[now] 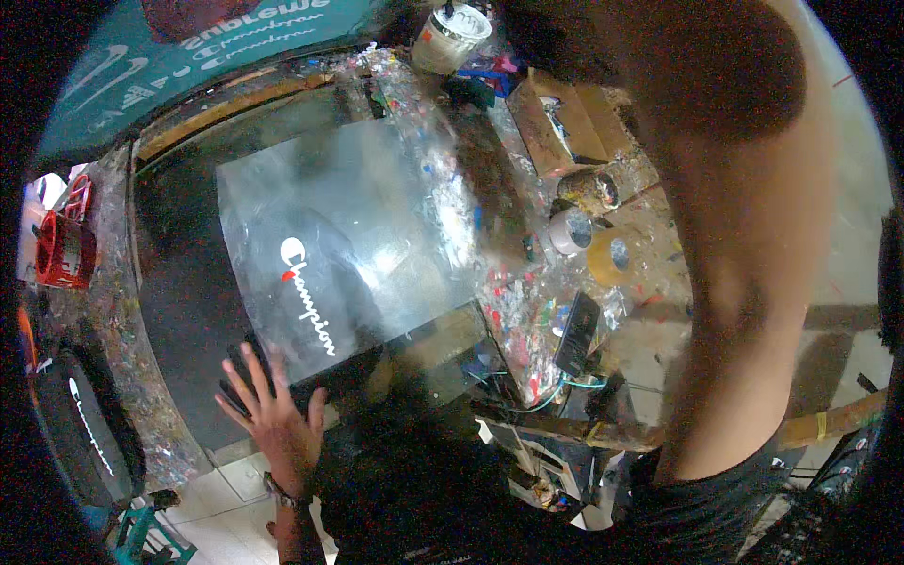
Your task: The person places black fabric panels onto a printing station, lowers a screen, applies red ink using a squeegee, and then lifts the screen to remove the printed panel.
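Note:
My left hand (278, 424), wearing a wristwatch, has its fingers spread at the lower edge of a shiny translucent sheet (377, 217). The sheet lies on a dark board (174, 264); white script lettering with a small red mark (303, 292) shows on its grey middle. My right arm (734, 358) stretches up the right side and blurs near the top; its hand is not visible.
A paint-stained bench (141, 395) holds a red object (66, 245) at left. Rightward are a pail (450, 42), cardboard box (579, 122), tape rolls (609, 247) and a phone (576, 334). A black printed item (75, 452) and green stool (146, 537) are lower left.

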